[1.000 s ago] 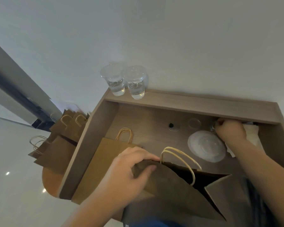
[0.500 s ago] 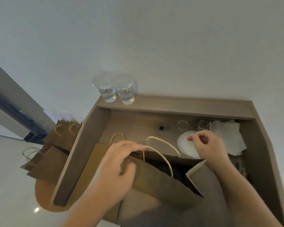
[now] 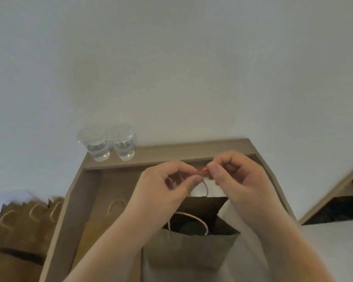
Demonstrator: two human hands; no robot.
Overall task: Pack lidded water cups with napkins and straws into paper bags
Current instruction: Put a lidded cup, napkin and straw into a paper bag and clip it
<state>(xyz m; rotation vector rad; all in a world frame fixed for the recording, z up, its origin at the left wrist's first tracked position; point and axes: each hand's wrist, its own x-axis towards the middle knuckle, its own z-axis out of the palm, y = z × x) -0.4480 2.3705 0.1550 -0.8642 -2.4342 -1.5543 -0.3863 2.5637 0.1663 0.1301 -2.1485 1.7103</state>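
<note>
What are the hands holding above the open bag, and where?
The left hand and right hand pinch one small reddish item between fingertips, from either side; what it is cannot be told.

light: soft, dim, even | shadows: faint, inside open bag [image 3: 194,228] | glare: none | blur: motion smear on bags at left [image 3: 18,224] | edges: wide-angle bending

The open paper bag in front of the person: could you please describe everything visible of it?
The open paper bag is plain brown paper, standing upright in the wooden tray, mouth open. Its near cord handle droops over the dark opening; the far handle rises behind. Contents are too dark to tell. The left hand and right hand pinch a small reddish item above it.
</note>
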